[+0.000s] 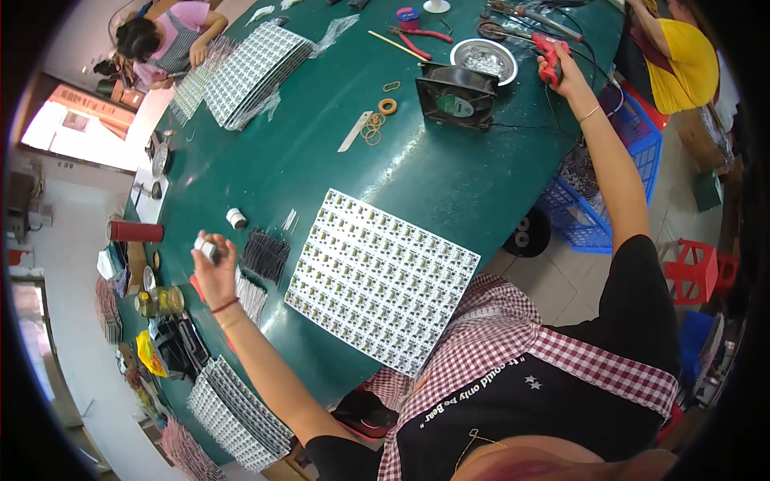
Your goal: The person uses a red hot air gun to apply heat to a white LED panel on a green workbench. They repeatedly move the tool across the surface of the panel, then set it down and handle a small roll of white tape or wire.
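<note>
A red soldering gun (550, 58) sat in the right hand (566, 70), fingers wrapped round its handle, at the far right edge of the green table (337, 152), just beside a round metal bowl (484, 61). The left hand (212, 271) was raised over the table's left side, fingertips pinched on a small white and grey part (205, 247). Below that hand lay a bundle of thin black components (265, 253), and a small white roll (236, 218) stood near it. Between the two arms, close to the person's checked apron (497, 337), lay a large white panel of circuit boards (380, 280). Farther out, a black square fan (456, 95) stood near the bowl, with rubber bands (374, 126) to its left and red-handled pliers (423, 37) beyond. More stacked board panels (255, 74) lay at the far end, where another person (168, 40) worked.
</note>
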{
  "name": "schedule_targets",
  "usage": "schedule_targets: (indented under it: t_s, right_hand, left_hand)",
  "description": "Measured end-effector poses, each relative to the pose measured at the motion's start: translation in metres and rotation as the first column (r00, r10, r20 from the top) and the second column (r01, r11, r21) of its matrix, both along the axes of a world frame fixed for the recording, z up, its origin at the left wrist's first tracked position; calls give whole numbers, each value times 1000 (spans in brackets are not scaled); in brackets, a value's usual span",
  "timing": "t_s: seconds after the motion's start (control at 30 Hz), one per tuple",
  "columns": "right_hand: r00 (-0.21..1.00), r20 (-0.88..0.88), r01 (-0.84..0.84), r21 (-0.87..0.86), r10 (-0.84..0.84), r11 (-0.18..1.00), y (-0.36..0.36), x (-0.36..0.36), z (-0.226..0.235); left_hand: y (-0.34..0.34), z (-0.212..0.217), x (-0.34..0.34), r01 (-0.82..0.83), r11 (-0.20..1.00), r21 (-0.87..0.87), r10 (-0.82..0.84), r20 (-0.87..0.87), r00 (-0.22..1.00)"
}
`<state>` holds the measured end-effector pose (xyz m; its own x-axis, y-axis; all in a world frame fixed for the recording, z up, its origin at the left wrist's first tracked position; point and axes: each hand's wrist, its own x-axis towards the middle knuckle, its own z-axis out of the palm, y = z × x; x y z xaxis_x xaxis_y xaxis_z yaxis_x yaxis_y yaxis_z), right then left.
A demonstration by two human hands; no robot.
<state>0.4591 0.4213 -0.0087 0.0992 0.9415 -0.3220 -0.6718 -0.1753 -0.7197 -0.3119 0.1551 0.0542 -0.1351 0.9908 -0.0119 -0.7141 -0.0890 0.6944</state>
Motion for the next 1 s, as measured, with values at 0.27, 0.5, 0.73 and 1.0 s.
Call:
schedule_targets:
  t_s: [0.27,0.5,0.73,1.0]
  right_hand:
    - [76,987,32,-146,143,989,10,40,7]
    - [225,894,-267,439,-387,858,-176,-183,118]
    - [208,934,-939,273,-290,207,-230,-311,119]
    - [384,904,-910,405,-191,87,-244,-352,105]
  left_hand:
    - [-54,22,170,207,963,-174,-218,-49,975]
    - [-38,31,246,404,898,-173,-407,17,913]
    - [-48,37,281,414,870,-267,-433,-12,901]
    - [-85,37,255,303,930,-210,-309,6,951]
